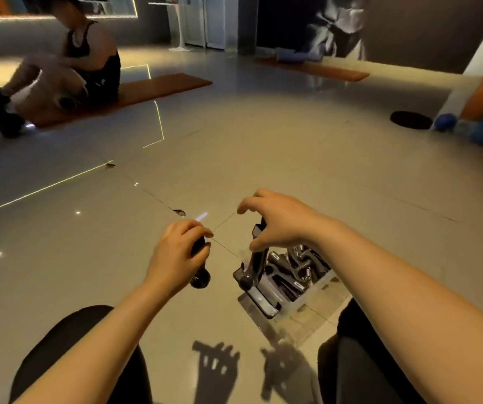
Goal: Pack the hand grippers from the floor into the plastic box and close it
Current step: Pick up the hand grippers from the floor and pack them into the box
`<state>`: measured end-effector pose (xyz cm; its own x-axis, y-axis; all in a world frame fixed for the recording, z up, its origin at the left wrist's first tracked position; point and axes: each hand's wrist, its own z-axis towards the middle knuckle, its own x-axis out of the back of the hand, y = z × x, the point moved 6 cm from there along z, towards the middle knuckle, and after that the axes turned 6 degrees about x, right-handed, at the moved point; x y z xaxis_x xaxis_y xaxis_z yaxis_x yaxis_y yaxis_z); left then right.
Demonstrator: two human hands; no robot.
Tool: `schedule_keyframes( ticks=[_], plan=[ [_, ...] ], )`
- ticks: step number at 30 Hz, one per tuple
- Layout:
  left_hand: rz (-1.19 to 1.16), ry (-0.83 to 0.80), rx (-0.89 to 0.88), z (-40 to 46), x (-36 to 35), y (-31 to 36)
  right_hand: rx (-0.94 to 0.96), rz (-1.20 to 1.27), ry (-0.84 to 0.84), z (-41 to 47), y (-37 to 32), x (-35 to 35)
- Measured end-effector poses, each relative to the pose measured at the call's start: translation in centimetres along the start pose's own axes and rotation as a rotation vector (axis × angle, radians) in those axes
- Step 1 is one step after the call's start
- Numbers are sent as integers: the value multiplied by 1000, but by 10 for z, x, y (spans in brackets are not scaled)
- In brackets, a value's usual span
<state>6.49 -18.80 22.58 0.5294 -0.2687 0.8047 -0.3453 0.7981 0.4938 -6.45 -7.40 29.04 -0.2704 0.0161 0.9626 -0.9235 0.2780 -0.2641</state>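
My left hand point(176, 258) is closed around a black hand gripper point(200, 275), held above the floor; only its lower handle end shows below my fingers. My right hand point(278, 223) holds the top of another black hand gripper point(252, 266), its thumb and fingers spread around the handle. That gripper hangs over the left edge of the clear plastic box point(307, 304), which stands on the floor between my knees and the right arm. Several black and chrome hand grippers point(292, 269) lie inside the box. My right forearm hides the box's right part.
My knees in dark trousers point(88, 345) frame the bottom of the view. A person sits on an orange mat point(147, 88) at the far left. Another mat point(316, 68) lies at the back. A black disc point(410, 120), a blue ball and foam rollers are at the right wall.
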Motion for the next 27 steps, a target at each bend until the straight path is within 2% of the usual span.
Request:
schedule_keyframes(
  ticks=[8, 13, 18, 24, 27],
  plan=[
    [-22, -108, -340, 40, -48, 123, -250, -20, 146, -82, 88, 17],
    [-84, -132, -372, 31, -53, 143, -450, 63, 241, -158, 112, 15],
    [26, -188, -531, 0, -59, 158, -677, 125, 318, -237, 115, 2],
    [-47, -232, -599, -8, -63, 178, -754, 138, 365, -276, 109, -54],
    [-59, -192, -626, -2, -77, 199, -716, 119, 311, -275, 126, -84]
  ],
)
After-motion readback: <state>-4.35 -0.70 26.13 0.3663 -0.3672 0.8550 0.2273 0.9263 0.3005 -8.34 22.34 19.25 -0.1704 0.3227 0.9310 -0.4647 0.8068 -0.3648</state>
